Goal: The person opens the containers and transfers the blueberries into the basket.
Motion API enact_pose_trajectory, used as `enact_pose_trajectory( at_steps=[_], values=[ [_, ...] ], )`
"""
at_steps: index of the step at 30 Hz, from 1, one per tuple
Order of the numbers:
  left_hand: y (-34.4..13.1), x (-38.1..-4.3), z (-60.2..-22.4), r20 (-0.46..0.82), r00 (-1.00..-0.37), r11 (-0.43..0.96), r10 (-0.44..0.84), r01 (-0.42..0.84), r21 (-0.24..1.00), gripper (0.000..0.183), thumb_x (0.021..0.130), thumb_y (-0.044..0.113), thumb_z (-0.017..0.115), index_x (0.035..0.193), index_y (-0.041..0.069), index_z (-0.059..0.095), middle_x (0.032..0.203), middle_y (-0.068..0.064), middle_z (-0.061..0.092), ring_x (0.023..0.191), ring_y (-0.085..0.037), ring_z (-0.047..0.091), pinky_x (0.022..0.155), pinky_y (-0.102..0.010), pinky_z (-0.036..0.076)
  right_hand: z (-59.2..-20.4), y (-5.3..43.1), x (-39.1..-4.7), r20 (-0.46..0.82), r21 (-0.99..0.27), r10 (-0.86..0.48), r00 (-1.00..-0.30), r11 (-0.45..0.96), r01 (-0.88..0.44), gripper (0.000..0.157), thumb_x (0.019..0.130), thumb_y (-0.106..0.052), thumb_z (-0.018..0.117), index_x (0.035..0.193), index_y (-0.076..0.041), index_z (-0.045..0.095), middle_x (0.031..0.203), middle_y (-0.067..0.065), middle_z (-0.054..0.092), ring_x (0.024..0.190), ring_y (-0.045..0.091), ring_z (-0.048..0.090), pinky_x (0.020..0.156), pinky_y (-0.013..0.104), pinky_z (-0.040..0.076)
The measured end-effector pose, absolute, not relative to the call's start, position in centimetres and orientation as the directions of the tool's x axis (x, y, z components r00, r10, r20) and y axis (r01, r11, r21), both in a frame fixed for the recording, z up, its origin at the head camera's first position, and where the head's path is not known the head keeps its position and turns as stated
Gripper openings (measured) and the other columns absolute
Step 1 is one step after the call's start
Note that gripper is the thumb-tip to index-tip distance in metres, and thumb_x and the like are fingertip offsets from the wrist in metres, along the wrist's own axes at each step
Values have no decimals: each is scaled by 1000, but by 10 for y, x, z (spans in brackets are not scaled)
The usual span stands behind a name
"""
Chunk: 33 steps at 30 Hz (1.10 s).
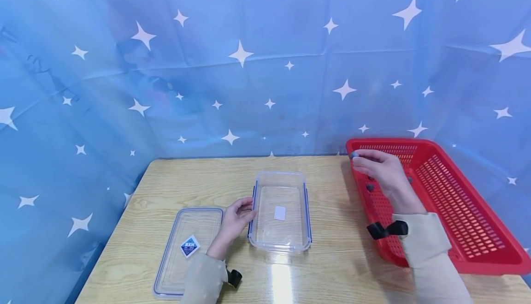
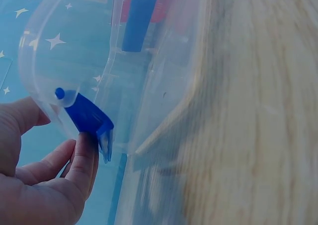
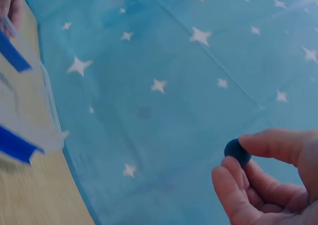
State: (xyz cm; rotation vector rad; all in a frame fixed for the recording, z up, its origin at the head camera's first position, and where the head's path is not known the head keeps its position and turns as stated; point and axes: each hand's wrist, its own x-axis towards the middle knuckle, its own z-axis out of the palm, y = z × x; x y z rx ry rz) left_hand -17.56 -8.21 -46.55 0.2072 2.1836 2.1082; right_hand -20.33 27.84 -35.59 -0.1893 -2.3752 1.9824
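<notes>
A blueberry (image 3: 237, 152), small, round and dark blue, is pinched between the thumb and fingertips of my right hand (image 1: 387, 175). That hand is raised over the left rim of the red basket (image 1: 483, 267), where a few more dark berries (image 1: 370, 187) lie on the bottom. My left hand (image 1: 235, 223) grips the left side of the clear food container (image 1: 308, 216), its fingers at a blue side clip (image 2: 89, 114) and the thumb at the rim. The container stands upright without its lid, and a white square label shows on its base.
The clear lid (image 1: 168, 267), with a blue edge seal and a blue-and-white sticker (image 1: 190, 246), lies flat left of the container, partly under my left sleeve. Behind the wooden table (image 1: 327, 267) hangs a blue curtain (image 1: 290, 82) with white stars.
</notes>
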Motion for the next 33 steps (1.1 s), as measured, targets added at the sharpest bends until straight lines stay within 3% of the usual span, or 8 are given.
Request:
enact_pose_trajectory(
  at_steps=[3,6,16,24,33],
  values=[
    [-82,-176,-466,25,-985,32,169,30,999,38,84,-10,58,119,-20,47,115,-37,51,107,-46,51,82,-16,49,-357,296,-199,-27,-998,112,-993,48,33,22,85,-22,69,106,-13,66,91,-9,65,79,6,67,72,16,53],
    [-83,-177,-467,29,-985,26,171,34,999,38,84,-10,58,119,-20,47,115,-37,51,107,-46,51,82,-16,49,-358,311,-195,-22,-996,96,-995,-89,13,14,85,-13,69,98,-14,70,90,-6,67,77,7,68,70,19,54],
    [-84,-178,-469,29,-984,23,175,34,999,38,85,-10,58,120,-20,46,115,-38,51,108,-47,50,80,-14,49,-367,351,-185,-31,-967,71,-997,-254,12,17,88,0,61,95,-10,73,90,-3,69,79,10,68,69,23,56],
    [-84,-178,-468,24,-984,8,177,26,1000,39,84,-11,58,120,-21,46,116,-38,49,109,-48,49,81,-14,49,-377,379,-177,-111,-972,72,-991,-214,93,19,91,-5,60,92,-18,74,88,-7,70,79,7,67,67,19,55],
    [-86,-190,-496,47,-986,11,161,50,999,39,84,-8,60,120,-18,48,115,-33,53,106,-40,53,82,-17,50,-391,395,-173,-163,-976,90,-982,-159,147,17,91,-12,61,91,-25,72,87,-10,70,79,5,67,66,17,54]
  ],
)
